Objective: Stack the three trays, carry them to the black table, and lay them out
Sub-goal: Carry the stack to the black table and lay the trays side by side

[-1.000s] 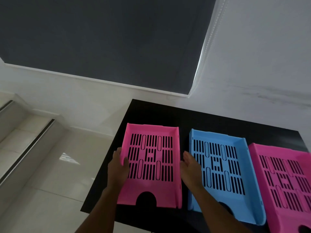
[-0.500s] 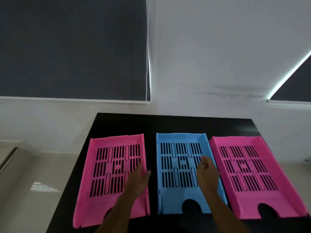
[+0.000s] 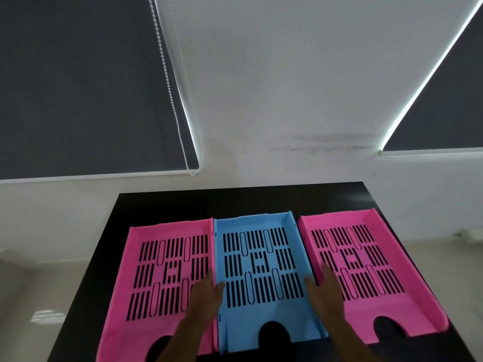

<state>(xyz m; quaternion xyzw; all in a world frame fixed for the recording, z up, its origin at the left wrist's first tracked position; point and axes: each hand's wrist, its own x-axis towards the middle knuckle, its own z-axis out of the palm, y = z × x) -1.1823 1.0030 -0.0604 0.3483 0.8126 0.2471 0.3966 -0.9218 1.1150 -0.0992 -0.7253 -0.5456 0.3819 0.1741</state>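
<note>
Three slotted plastic trays lie side by side on the black table [image 3: 183, 205]: a pink tray [image 3: 122, 296] on the left, a blue tray [image 3: 257, 226] in the middle, and a second pink tray [image 3: 415, 307] on the right. My left hand [image 3: 206, 299] clasps the blue tray's left wall, thumb inside and fingers over the left pink tray. My right hand [image 3: 325, 293] clasps its right wall the same way, fingers over the right pink tray. The blue tray's left wall touches the left pink tray. A narrow gap separates it from the right one.
The table's back edge stands against a white wall [image 3: 287, 100]. Dark roller blinds hang at the upper left [image 3: 78, 87] and upper right [image 3: 444, 113]. Pale glossy floor [image 3: 47, 296] lies left of the table. Bare black tabletop runs behind the trays.
My hands left the left pink tray and moved right onto the blue tray's two side walls. The view swung right, and the blue tray now sits against the left pink one.
</note>
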